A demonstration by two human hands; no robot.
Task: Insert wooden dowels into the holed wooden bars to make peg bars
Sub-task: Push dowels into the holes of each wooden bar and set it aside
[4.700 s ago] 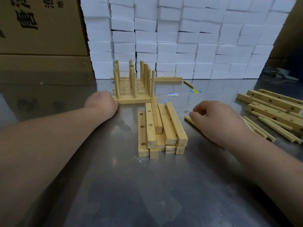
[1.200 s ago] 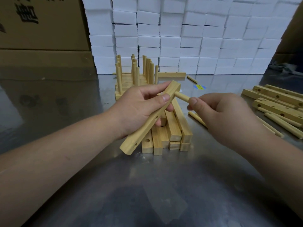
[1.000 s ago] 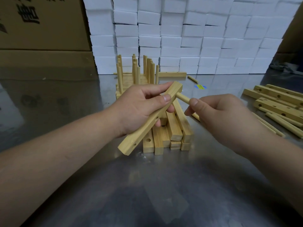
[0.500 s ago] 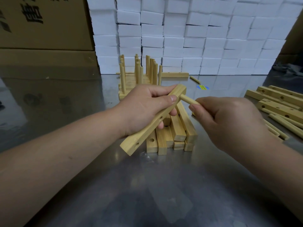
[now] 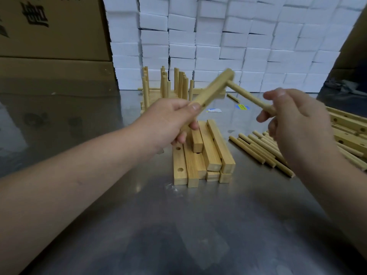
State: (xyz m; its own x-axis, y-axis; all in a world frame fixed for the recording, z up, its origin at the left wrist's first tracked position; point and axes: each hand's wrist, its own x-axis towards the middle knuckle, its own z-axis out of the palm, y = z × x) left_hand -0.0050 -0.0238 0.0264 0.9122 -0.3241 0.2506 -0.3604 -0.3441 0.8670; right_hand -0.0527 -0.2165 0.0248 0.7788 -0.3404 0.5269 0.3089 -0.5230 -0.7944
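Wooden bar (image 5: 210,90), tilted in the air above the stack of bars (image 5: 208,155) on the steel table (image 5: 139,225), is gripped at its lower end by the left hand (image 5: 170,124), with a dowel (image 5: 248,96) seated near its upper end and reaching the right hand (image 5: 297,126), whose blurred fingers flank the dowel's free end, grip unclear.
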